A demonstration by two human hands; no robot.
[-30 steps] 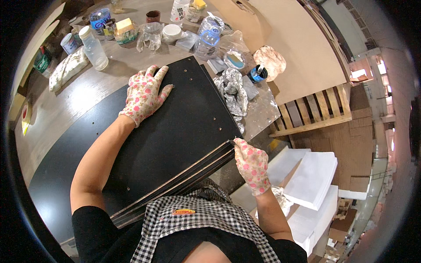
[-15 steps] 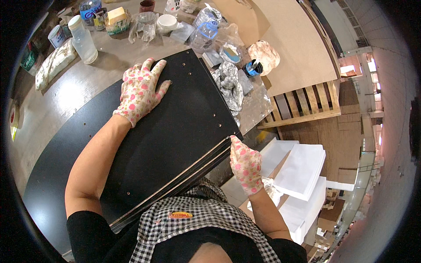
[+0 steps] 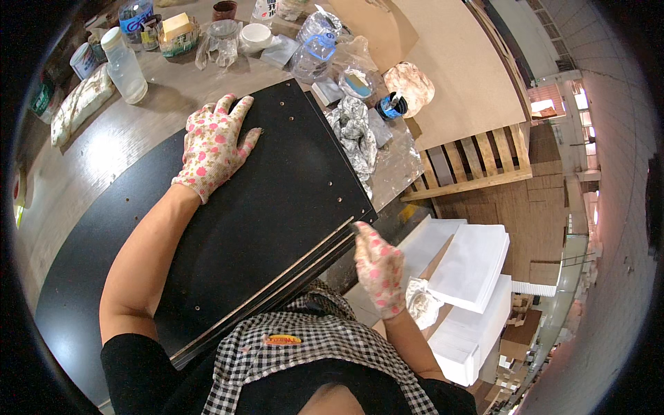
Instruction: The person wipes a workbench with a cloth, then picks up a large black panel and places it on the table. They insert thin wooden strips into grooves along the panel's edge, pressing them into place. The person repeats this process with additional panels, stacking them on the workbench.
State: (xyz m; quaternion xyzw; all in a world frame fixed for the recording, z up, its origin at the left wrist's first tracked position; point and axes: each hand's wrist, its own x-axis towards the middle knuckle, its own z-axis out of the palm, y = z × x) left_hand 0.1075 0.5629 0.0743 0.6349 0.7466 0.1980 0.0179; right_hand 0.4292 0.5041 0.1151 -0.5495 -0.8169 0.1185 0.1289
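Observation:
A black panel [image 3: 228, 228] with small drilled holes lies on the worktable, its near edge showing pale strips and grooves. Resting on its upper left part is my left hand [image 3: 213, 146], in a flower-patterned glove, palm down with the fingers spread. My right hand [image 3: 380, 271], gloved the same way, is closed in a pinch beside the panel's near right corner. Its fingertips are at the edge; whatever they hold, if anything, is too small and dark to make out.
Beyond the panel stand a clear bottle [image 3: 124, 68], a white-lidded tub [image 3: 256, 36], a large plastic bottle [image 3: 313, 57] and crumpled cloth [image 3: 354, 135]. A wooden pallet [image 3: 477, 160] carries brown boards [image 3: 456, 69]. White panels [image 3: 468, 266] are stacked at the right.
My right hand has shifted slightly left and down along the panel's near edge. My left hand stays on the panel; the whole view has drifted slightly left.

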